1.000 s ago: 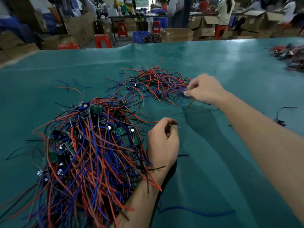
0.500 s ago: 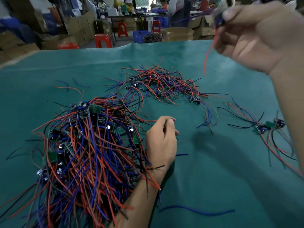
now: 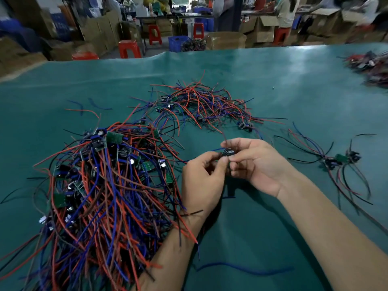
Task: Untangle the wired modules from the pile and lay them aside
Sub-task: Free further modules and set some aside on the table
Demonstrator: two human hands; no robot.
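both hands — left hand (image 3: 201, 181), right hand (image 3: 255, 164) — pinch one module (image 3: 227, 152); two piles (image 3: 100, 185).

Green table cover (image 3: 283, 85): large pile (image 3: 100, 192) of red, blue and black wired modules at left; smaller tangle (image 3: 201, 103) farther back. Left hand (image 3: 201, 181) and right hand (image 3: 254, 162) meet at centre, both pinching one small module (image 3: 227, 152) (its wires trail upward). Separated modules (image 3: 340, 159) lie at right. Loose blue wire (image 3: 245, 269) near front edge.
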